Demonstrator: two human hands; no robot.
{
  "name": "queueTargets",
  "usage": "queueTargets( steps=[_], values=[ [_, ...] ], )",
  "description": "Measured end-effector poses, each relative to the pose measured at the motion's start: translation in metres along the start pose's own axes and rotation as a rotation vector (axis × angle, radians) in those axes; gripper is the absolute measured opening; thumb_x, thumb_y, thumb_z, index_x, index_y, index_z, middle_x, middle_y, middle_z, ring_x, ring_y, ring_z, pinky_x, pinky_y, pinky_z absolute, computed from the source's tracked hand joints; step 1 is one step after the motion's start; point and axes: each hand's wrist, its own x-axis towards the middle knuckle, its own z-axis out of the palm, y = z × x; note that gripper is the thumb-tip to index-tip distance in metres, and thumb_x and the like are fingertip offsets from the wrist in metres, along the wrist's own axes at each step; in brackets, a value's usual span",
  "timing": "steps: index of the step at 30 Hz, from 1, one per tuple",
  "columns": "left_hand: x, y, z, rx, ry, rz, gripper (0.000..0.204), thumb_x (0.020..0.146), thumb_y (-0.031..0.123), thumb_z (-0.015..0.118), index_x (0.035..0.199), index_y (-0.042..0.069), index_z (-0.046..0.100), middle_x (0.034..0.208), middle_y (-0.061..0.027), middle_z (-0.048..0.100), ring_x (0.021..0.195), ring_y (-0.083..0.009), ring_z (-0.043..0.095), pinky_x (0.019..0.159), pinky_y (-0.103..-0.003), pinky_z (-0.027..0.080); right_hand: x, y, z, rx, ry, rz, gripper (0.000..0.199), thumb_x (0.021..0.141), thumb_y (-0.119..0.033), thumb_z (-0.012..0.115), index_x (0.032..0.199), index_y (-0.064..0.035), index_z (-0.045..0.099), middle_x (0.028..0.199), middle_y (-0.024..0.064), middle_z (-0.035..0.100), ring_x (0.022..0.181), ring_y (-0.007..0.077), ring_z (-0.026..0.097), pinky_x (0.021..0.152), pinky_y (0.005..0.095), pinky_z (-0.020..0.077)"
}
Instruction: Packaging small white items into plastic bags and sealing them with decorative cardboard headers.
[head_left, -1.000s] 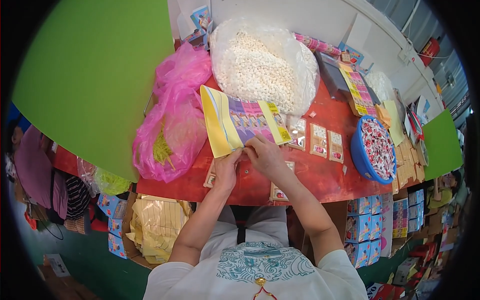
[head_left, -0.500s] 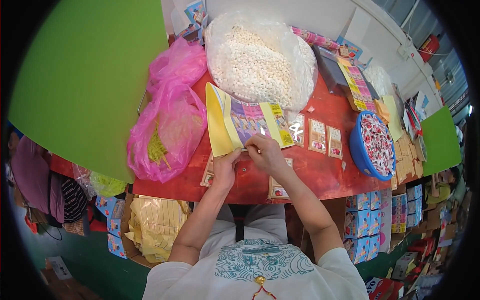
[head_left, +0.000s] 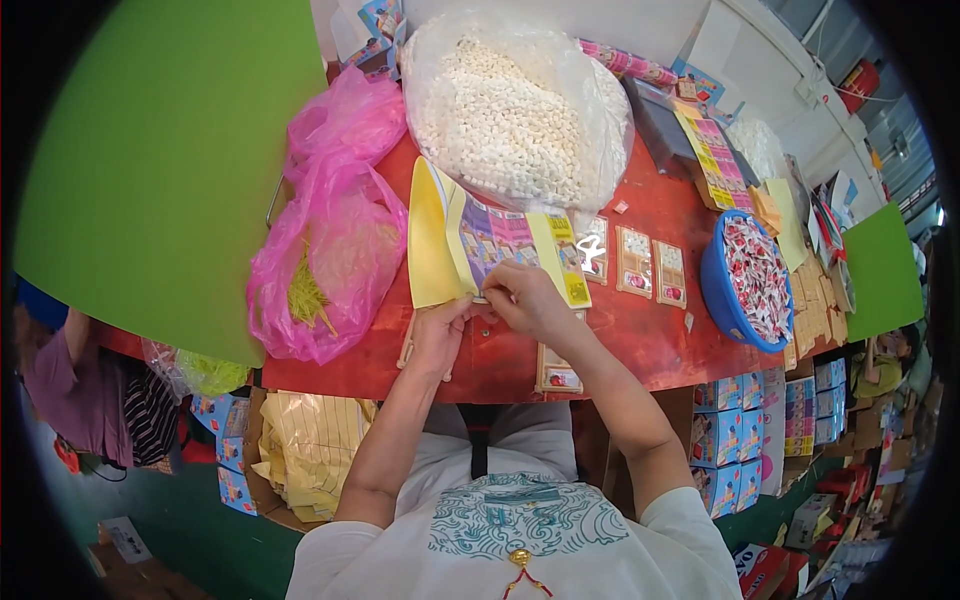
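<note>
A yellow and purple printed card sheet (head_left: pixel 480 245) stands tilted on the red table (head_left: pixel 650 330), just before the big bag of white pellets (head_left: pixel 510 110).

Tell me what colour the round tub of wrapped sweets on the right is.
Blue; the tub shows clearly in the head view.

Two pink bags (head_left: pixel 325 250), one blue basin (head_left: pixel 722 290)

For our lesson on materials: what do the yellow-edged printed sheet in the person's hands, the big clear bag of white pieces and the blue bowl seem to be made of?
Printed sheet: probably thin glossy card or paper; it bends without creasing.
Clear bag: thin transparent plastic film, wrinkled and shiny, its contents showing through.
Blue bowl: likely rigid moulded plastic, with a smooth, evenly coloured rim.
</note>
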Motion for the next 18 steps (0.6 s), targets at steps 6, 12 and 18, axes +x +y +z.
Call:
queueTargets(
  steps=[6,12,18],
  values=[
    [0.006,-0.008,-0.018,-0.131,-0.118,-0.049,0.034,0.090,0.009,0.049,0.122,-0.004,0.048,0.105,-0.0159,0.063,0.088,-0.0278,0.064,0.076,-0.040,0.054,-0.001,0.001,0.005,0.447,-0.050,0.162,0.006,0.081,-0.001,0.055,0.078,0.0034,0.058,0.065,0.0103,0.058,0.055,0.0143,0.059,0.052,0.0283,0.0467],
    [0.018,0.001,-0.019,-0.336,-0.194,-0.066,0.033,0.088,0.005,0.048,0.119,-0.004,0.050,0.111,-0.0141,0.062,0.091,-0.0248,0.064,0.082,-0.039,0.052,0.012,0.017,-0.021,0.674,-0.055,0.367,0.007,0.085,-0.002,0.056,0.085,0.0023,0.061,0.074,0.0058,0.063,0.062,0.0115,0.060,0.058,0.0239,0.0481],
    [0.043,0.022,-0.010,-0.265,-0.006,-0.011,0.053,0.084,0.006,0.050,0.135,-0.003,0.037,0.134,-0.0162,0.050,0.120,-0.0290,0.052,0.104,-0.044,0.041,0.000,0.067,-0.124,1.064,0.366,0.325,0.014,0.084,-0.005,0.053,0.093,0.0021,0.060,0.086,0.0075,0.061,0.083,0.0184,0.061,0.071,0.0327,0.0515]
  ],
)
